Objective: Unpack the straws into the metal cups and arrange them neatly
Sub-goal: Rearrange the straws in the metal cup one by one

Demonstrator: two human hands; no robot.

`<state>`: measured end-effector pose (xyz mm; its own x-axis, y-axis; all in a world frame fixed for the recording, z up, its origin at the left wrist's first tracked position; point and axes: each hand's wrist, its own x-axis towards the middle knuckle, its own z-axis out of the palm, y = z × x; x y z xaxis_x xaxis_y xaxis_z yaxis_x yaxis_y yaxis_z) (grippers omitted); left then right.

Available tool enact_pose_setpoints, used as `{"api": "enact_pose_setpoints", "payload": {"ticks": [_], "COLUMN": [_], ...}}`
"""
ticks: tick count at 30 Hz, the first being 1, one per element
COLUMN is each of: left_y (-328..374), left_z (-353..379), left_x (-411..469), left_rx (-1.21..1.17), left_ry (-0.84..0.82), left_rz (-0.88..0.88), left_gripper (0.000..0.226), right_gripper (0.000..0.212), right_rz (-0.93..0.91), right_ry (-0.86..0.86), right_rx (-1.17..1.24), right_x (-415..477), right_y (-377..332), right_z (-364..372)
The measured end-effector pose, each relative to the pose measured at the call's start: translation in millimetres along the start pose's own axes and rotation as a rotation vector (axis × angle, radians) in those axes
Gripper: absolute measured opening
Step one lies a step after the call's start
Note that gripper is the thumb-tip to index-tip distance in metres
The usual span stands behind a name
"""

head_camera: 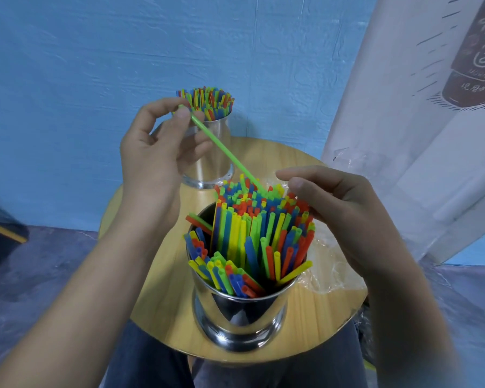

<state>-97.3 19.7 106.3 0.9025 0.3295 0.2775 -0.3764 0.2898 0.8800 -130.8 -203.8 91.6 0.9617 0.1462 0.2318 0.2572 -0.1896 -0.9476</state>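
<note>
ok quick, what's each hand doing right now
Left hand: pinches the green straw near its upper end.
Right hand: fingers curled against the straw bundle in the near metal cup; grip cannot be told.
</note>
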Motion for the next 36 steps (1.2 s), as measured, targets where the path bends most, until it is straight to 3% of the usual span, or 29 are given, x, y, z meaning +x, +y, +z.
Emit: {"api": "enact_pose_setpoints", "payload": {"ticks": [6,11,18,24,28,33,36], "left_y": [-2.2,-6.8,0.8,9.2,8.8,11.5,11.5], "left_z": [-9.4,-16.5,-21.3,-15.1,-17.7,-14.4,-11.7], "left_x": [-0.7,-3.5,-8.9,-6.6,-5.9,-5.2,-3.9], "left_rx": [-0.097,-0.026,0.409,0.552,0.658,0.688,0.707], "left_ry": [0.121,0.069,-0.43,-0.594,-0.686,-0.728,-0.728], "left_rz": [-0.063,-0.121,-0.188,-0.075,-0.134,-0.178,-0.169], "left_gripper": [0.006,0.005,0.015,0.02,0.024,0.016,0.014], "right_gripper": [0.017,0.015,0.017,0.016,0.014,0.007,0.011], "right_rz": [-0.027,-0.086,-0.157,-0.234,-0.258,-0.297,-0.308], "right_ry": [-0.001,0.146,0.377,0.477,0.607,0.542,0.377], "right_rx": [-0.014,0.08,0.46,0.497,0.43,0.253,0.116], "right_x": [-0.4,0.1,0.2,-0.5,-0.5,-1.5,-0.9], "right_y": [-0.5,1.7,-6.7,-18.8,-20.1,-16.4,-14.9], "right_z": [0.7,1.4,-4.1,-3.7,-4.3,-2.7,1.1]}}
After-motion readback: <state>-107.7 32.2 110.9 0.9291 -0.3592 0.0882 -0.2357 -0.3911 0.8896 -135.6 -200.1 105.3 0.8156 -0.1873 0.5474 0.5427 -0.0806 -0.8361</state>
